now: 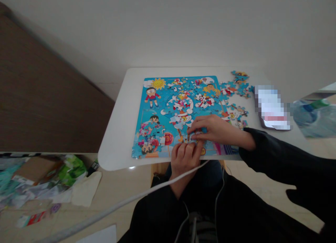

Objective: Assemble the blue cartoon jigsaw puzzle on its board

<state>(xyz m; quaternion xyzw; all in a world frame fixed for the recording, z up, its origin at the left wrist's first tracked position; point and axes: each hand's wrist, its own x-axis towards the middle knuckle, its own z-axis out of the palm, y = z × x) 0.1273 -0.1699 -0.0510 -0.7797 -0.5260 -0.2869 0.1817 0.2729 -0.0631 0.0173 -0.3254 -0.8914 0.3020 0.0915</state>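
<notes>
A blue cartoon jigsaw puzzle (160,111) lies on the small white table, with many pieces in its tray and some stacked loosely over the middle. My right hand (216,130) reaches in from the right, thumb and fingers closed around a puzzle piece at the lower middle. That piece is mostly hidden by the fingers. At the near edge, my left hand (185,157) rests with bent fingers on the puzzle, its index finger close to the right fingertips. Loose puzzle pieces (237,89) lie in a heap off the puzzle's right side.
A phone (273,106) with a blurred screen lies on the white table (118,120) at right. Beyond it is a clear plastic bag (315,117). A white cable (126,202) crosses in front of me. Bags and a cardboard box (36,167) sit on the floor at left.
</notes>
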